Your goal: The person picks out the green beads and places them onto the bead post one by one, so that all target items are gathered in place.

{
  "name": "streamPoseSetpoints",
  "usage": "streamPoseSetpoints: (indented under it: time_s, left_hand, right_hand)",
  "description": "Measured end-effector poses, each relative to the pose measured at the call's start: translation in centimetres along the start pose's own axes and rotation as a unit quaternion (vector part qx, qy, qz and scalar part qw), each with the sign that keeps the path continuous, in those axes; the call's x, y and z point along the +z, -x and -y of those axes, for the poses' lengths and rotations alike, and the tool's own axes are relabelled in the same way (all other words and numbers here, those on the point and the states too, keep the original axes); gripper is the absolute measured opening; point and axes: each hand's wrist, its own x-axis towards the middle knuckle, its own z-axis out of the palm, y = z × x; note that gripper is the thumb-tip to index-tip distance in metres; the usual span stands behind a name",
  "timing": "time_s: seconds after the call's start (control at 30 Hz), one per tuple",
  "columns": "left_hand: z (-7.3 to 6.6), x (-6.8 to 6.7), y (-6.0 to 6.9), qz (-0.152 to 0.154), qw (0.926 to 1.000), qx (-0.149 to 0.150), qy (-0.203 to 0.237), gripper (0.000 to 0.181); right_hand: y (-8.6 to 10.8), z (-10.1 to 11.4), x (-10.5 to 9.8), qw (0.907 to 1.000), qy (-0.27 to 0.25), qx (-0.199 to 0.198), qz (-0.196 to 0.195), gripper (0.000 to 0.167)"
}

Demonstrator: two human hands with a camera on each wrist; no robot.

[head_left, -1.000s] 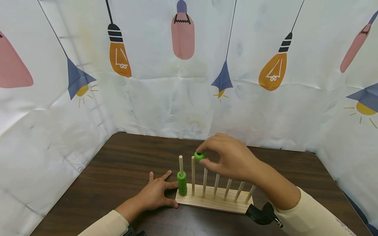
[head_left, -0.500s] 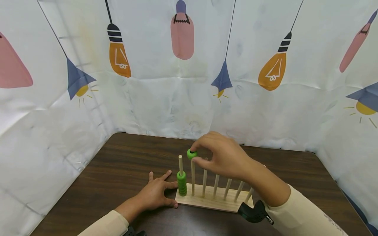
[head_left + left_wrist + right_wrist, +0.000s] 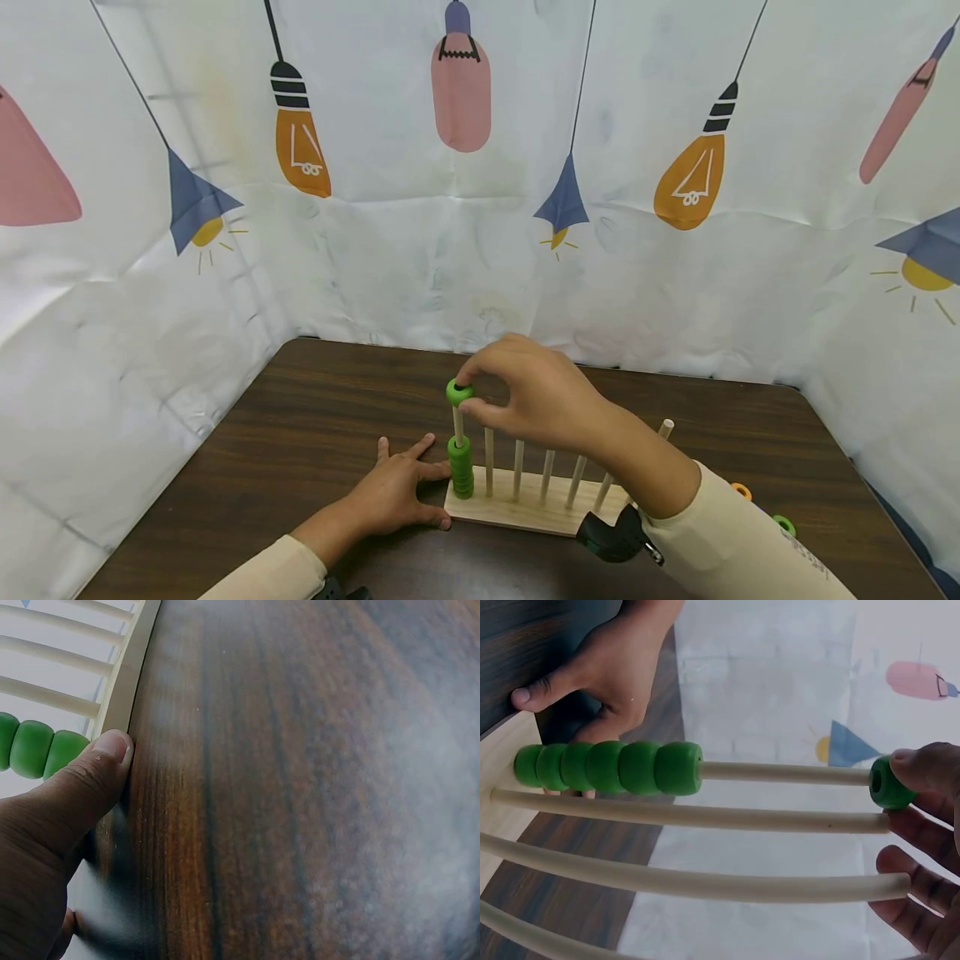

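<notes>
My right hand pinches a green bead between thumb and fingers. The bead is at the tip of the leftmost wooden peg; whether the tip is inside its hole I cannot tell. Lower on that peg sits a stack of several green beads. The wooden base carries a row of upright pegs, bare apart from the leftmost. With fingers spread, my left hand rests at the base's left end, its thumb touching the front edge.
An orange ring-shaped bead and another green bead lie on the dark wood-grain table, partly beside the right sleeve. A white printed sheet hangs behind and around the table.
My right hand has moved left with the green bead, from beside the second peg to the top of the leftmost one. The loose beads at right have come into sight. My left hand stays put.
</notes>
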Motion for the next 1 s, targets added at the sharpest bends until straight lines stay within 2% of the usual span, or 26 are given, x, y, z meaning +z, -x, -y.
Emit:
streamPoseSetpoints:
  time_s: [0.2, 0.43, 0.63, 1.0]
  left_hand:
    - [0.1, 0.1, 0.0, 0.002, 1.0000, -0.001, 0.004, 0.074]
    - [0.1, 0.1, 0.0, 0.000, 1.0000, 0.000, 0.006, 0.075]
    - [-0.1, 0.1, 0.0, -0.007, 1.0000, -0.001, 0.001, 0.074]
    - [-0.3, 0.1, 0.1, -0.003, 1.0000, -0.005, -0.001, 0.073]
  right_hand:
    - [-0.2, 0.1, 0.5, 0.9999, -0.004, 0.008, 0.012, 0.017]
    - [0.4, -0.1, 0.4, 0.9996, 0.020, 0.019, 0.006, 0.018]
    - [1.8, -0.6, -1.0, 0.9979, 0.038, 0.051, 0.003, 0.017]
    - [5.5, -3.0, -4.2, 0.9949, 0.056, 0.080, -0.027, 0.014]
